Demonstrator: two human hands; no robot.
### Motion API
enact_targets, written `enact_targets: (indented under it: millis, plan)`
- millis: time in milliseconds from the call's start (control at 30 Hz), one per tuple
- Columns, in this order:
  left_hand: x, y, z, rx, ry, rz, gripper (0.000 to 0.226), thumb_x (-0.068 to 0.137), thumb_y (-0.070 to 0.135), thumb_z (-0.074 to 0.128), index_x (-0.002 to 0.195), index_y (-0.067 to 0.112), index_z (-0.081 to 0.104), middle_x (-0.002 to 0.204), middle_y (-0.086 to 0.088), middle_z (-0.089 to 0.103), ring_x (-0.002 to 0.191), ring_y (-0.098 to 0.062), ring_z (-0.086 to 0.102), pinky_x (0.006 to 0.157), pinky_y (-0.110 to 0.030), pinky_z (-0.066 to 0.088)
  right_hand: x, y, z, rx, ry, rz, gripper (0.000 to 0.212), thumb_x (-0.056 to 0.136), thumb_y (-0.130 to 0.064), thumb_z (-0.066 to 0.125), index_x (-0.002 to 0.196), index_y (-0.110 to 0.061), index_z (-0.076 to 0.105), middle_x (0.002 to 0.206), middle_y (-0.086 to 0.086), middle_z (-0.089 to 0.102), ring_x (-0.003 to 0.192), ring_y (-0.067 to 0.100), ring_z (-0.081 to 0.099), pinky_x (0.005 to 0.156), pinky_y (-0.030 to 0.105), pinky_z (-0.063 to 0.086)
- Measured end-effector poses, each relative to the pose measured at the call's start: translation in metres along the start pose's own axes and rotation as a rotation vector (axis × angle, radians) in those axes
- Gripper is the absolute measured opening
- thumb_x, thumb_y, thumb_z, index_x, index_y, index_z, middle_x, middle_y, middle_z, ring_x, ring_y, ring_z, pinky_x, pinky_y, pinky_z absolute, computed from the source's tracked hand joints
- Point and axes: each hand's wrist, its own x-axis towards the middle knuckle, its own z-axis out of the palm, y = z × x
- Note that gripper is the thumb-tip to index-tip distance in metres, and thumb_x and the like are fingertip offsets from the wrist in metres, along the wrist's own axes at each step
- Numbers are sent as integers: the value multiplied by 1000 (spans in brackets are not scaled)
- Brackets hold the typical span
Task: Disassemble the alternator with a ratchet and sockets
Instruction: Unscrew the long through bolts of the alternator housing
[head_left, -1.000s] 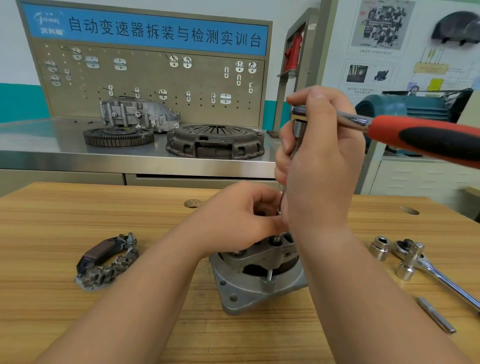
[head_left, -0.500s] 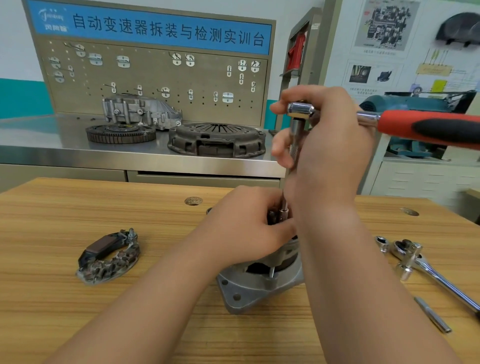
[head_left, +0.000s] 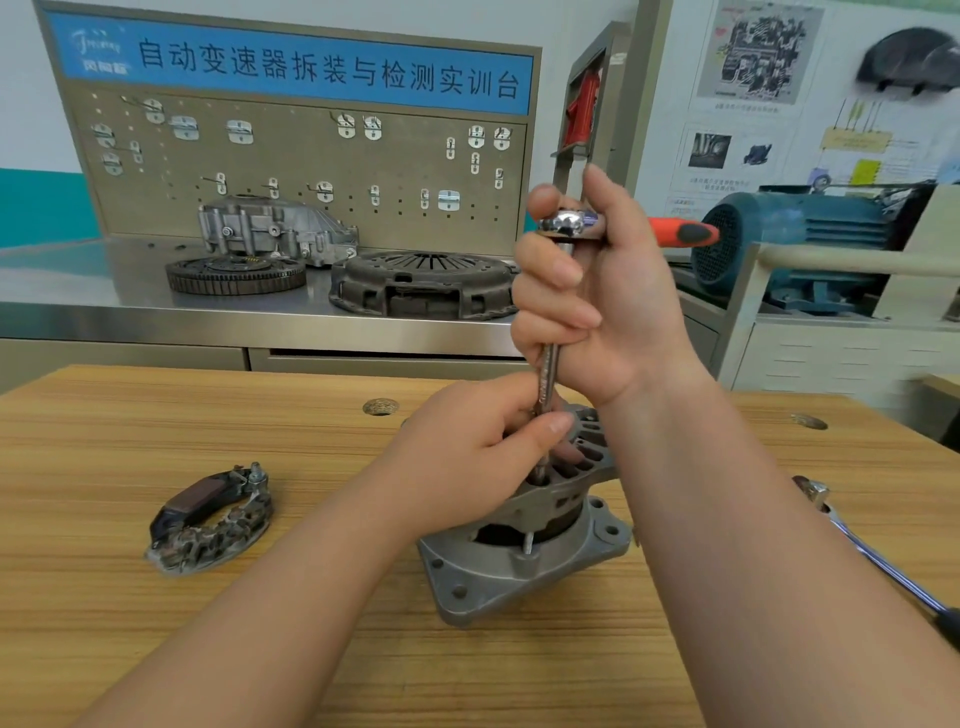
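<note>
Keeps the alternator (head_left: 524, 566) upright on its flange, mid wooden table (head_left: 156, 415). Pinches the extension bar (head_left: 548, 374) just above the housing with the left hand (head_left: 467, 457); wraps the right hand (head_left: 608, 312) round the bar under the head of the ratchet (head_left: 569, 224). Swings the red handle (head_left: 680, 233) from pointing right a second ago to pointing away: likely a loosening stroke on a through bolt, not yet out. Leaves the rectifier (head_left: 208, 519) left, a second ratchet (head_left: 883, 566) right.

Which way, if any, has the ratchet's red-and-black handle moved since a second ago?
Yes: the red-and-black ratchet handle swung back, away from the viewer, toward the teal electric motor.
</note>
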Motion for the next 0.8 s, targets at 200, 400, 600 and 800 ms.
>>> enact_targets:
  millis: [200, 400, 600, 800]
  plan:
    - [0, 0, 2, 31, 9, -39, 24, 91, 36, 49, 102, 20, 62, 89, 15, 75, 86, -14, 70, 81, -47, 53, -14, 13, 4, -715, 315, -602, 32, 103, -33, 39, 82, -17, 59, 76, 2, 64, 54, 15, 57, 40, 25, 41]
    - [1, 0, 6, 141, 42, 1, 11, 95, 35, 50, 93, 31, 59, 62, 35, 59, 58, 7, 54, 59, -28, 41, -22, 18, 14, -868, 425, -705, 25, 104, -26, 40, 90, -15, 57, 96, 7, 69, 61, 17, 69, 48, 19, 48]
    - [-2, 5, 6, 39, 22, -22, 22, 87, 43, 43, 92, 30, 60, 78, 28, 68, 79, 1, 64, 76, -41, 52, -18, 10, 14, -159, 204, -240, 46, 103, -50, 25, 89, -18, 54, 81, 0, 74, 46, 9, 59, 40, 15, 38]
    - [0, 3, 8, 47, 31, -58, 27, 86, 44, 44, 95, 30, 65, 83, 14, 73, 87, -10, 69, 80, -43, 53, -22, 15, 4, -424, 249, -449, 39, 105, -40, 30, 94, -18, 59, 86, 2, 72, 63, 13, 62, 51, 23, 46]
